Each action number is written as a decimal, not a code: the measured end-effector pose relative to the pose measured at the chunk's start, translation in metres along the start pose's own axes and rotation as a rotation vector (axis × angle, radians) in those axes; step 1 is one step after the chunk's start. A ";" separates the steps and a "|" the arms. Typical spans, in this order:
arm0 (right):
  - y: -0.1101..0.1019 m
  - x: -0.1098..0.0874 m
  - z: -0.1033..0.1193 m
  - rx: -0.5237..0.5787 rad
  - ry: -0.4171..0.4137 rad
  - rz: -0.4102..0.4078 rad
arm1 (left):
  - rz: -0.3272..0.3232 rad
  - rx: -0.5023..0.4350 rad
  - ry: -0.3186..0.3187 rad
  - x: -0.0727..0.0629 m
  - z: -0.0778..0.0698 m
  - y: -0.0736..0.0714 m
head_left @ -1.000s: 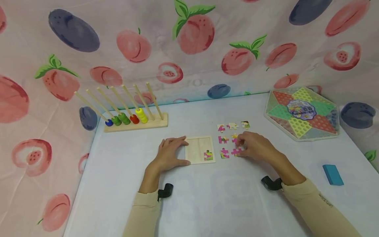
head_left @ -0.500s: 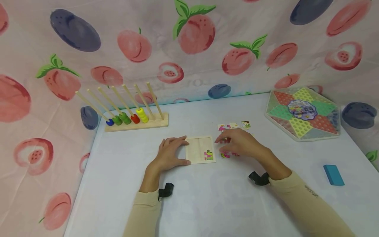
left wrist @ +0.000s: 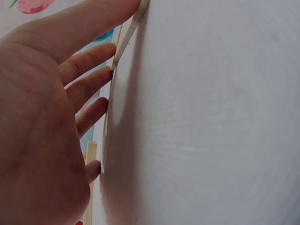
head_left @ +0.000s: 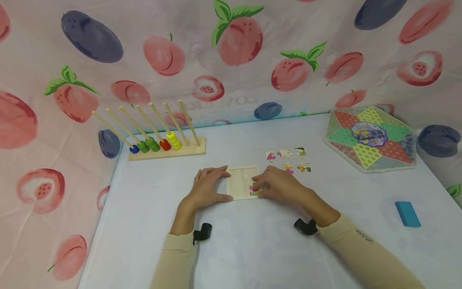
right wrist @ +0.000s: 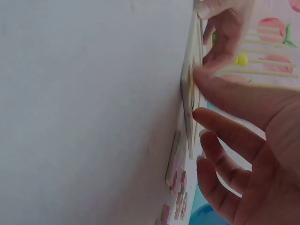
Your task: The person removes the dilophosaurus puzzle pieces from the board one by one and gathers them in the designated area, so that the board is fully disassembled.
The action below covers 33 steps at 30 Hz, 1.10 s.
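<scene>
A shallow wooden puzzle tray (head_left: 236, 184) lies flat on the white table. My left hand (head_left: 207, 186) holds its left side, thumb at the near corner and fingertips at the far one. In the left wrist view that thumb and two fingers meet the tray edge (left wrist: 125, 40). My right hand (head_left: 283, 184) is over the tray's near right corner. Its thumb and index finger pinch at a pink and green jigsaw piece (head_left: 252, 191) there, partly hidden by the fingers. Several loose jigsaw pieces (head_left: 285, 153) lie right of the tray; some are hidden behind my right hand.
At the back left stands a wooden peg counter (head_left: 166, 152) with coloured beads. A hexagonal star-patterned board game (head_left: 368, 138) sits at the back right. A blue block (head_left: 408, 214) lies far right. Fruit-print cloth (head_left: 238, 80) hangs behind the table.
My right hand has moved left from the loose pieces to the tray's near right corner, uncovering a piece on the right. My left hand and the tray have stayed in place.
</scene>
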State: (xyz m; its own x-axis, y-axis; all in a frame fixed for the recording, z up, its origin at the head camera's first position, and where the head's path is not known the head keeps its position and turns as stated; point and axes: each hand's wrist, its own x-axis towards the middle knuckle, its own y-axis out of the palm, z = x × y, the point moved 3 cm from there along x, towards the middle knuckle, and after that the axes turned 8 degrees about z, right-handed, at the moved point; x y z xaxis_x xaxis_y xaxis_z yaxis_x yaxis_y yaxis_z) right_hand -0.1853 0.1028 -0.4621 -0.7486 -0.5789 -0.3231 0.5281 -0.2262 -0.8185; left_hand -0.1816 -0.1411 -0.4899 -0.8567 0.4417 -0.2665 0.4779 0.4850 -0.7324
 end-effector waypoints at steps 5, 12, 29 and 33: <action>0.002 -0.002 0.001 -0.037 -0.020 -0.019 | 0.004 0.002 -0.009 0.000 0.000 0.000; 0.002 0.000 0.001 -0.032 -0.036 -0.018 | -0.013 0.000 0.006 -0.001 -0.001 -0.001; 0.001 0.007 0.008 -0.026 -0.059 -0.021 | -0.016 -0.008 0.012 -0.001 -0.002 -0.001; 0.002 0.006 0.007 -0.015 -0.047 -0.022 | -0.011 -0.003 0.005 -0.001 -0.001 0.000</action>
State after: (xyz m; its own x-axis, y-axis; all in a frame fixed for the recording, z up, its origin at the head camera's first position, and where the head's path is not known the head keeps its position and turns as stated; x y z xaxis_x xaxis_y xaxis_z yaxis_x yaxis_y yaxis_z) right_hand -0.1859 0.0930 -0.4623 -0.7404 -0.6100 -0.2823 0.5050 -0.2276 -0.8325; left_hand -0.1810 -0.1407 -0.4888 -0.8608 0.4400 -0.2558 0.4693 0.4920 -0.7332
